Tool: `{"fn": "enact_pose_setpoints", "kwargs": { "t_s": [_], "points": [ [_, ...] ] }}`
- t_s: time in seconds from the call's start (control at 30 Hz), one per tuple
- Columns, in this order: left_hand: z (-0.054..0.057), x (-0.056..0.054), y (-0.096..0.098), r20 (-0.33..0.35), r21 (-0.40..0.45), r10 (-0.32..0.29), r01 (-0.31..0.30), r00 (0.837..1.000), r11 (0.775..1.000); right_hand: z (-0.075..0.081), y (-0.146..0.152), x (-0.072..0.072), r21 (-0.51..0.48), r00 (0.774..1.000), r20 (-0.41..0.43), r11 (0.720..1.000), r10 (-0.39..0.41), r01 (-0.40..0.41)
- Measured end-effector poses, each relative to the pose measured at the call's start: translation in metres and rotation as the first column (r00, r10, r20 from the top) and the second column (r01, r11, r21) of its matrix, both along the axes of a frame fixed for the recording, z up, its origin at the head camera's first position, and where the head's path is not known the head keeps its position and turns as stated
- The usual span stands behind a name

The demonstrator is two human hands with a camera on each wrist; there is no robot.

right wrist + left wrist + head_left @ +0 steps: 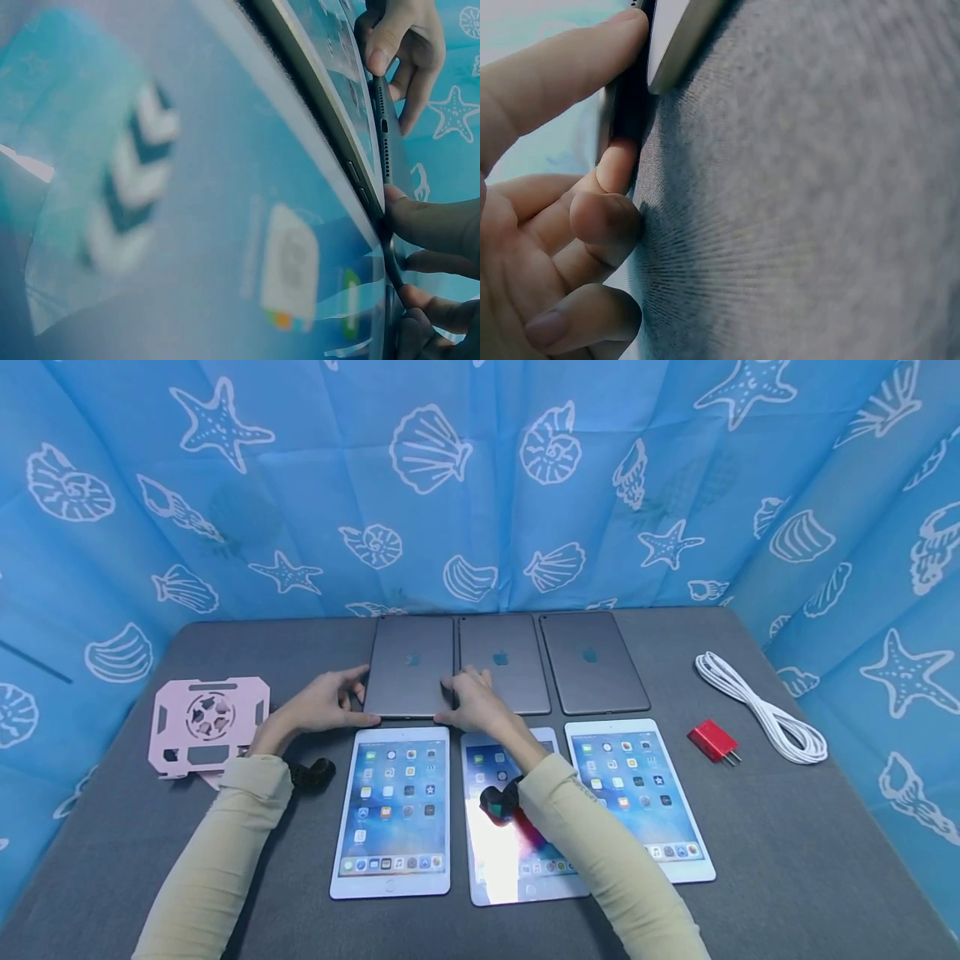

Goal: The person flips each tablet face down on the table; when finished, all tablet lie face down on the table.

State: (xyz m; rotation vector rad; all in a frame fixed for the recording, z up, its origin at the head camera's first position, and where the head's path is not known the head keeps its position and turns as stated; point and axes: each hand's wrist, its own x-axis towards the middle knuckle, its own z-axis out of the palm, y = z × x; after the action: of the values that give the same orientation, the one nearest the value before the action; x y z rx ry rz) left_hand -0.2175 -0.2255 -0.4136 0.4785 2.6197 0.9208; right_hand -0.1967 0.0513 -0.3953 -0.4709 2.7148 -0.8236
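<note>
Three dark grey tablets lie back side up in a row at the rear of the table. My left hand (322,700) holds the near left corner of the leftmost grey tablet (411,672), thumb on its near edge and fingers at its left side. My right hand (480,702) grips the near right corner, beside the middle grey tablet (512,672). In the right wrist view, the held tablet's port edge (385,127) spans between both thumbs. In the left wrist view, the lower fingers of the left hand (577,247) curl near the cloth.
Below stand three white tablets with lit screens: left (393,810), middle (480,777) partly under my right forearm, and right (637,793). A third grey tablet (594,664) lies rear right. A pink stand (172,727), red charger plug (714,742) and coiled white cable (765,710) flank them.
</note>
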Motion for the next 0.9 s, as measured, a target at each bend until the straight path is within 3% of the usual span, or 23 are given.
{"fn": "enact_pose_setpoints", "kwargs": {
  "t_s": [0.57, 0.9],
  "points": [
    [0.003, -0.004, 0.012, -0.058, -0.112, 0.028, -0.034, 0.998, 0.993, -0.003, -0.002, -0.004, 0.01, 0.998, 0.037, 0.998, -0.057, 0.057],
    [0.001, -0.004, 0.011, -0.046, -0.099, 0.029, -0.033, 0.999, 0.994, -0.003, -0.002, -0.004, 0.009, 0.999, 0.027, 0.999, -0.043, 0.042]
  ]
}}
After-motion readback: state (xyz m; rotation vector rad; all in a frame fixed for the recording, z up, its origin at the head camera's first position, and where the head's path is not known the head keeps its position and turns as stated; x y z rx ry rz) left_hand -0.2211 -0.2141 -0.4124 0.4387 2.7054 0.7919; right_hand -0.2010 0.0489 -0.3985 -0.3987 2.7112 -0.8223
